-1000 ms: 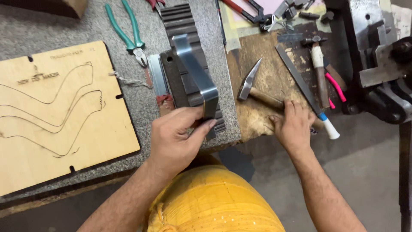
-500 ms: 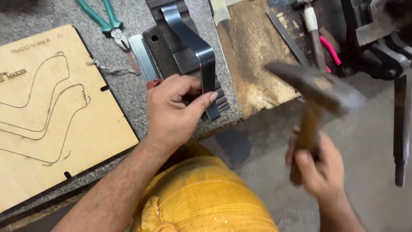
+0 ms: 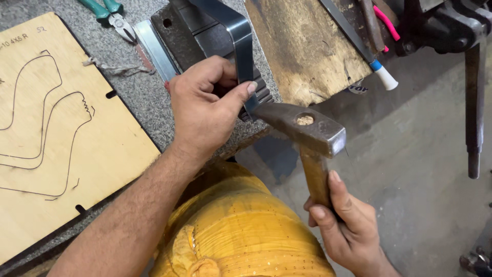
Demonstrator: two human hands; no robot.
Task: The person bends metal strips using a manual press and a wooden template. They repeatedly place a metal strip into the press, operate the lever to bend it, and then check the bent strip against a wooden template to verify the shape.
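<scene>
I see the left hand (image 3: 205,110) closed around a bent strip of blue-grey steel (image 3: 237,36), thumb pressed flat on the strip's lower end, fingers (image 3: 207,72) wrapped over the other side. The strip is a smooth, shiny flat band, curved over at the top and running down to the near edge of the grey speckled table (image 3: 128,82). It rests on a dark ridged metal block (image 3: 189,28) at that table edge. The right hand (image 3: 348,231) grips the wooden handle of a steel-headed hammer (image 3: 302,128), fingers shut tight round the handle low down. The hammer's narrow end touches the strip's lower end, just beside the left thumb.

To the left lies a pale plywood board with thin cut outlines (image 3: 56,133). Green-handled pliers (image 3: 110,13) sit at the top, well apart from the hands. A worn wooden block (image 3: 302,46) lies right of the strip.
</scene>
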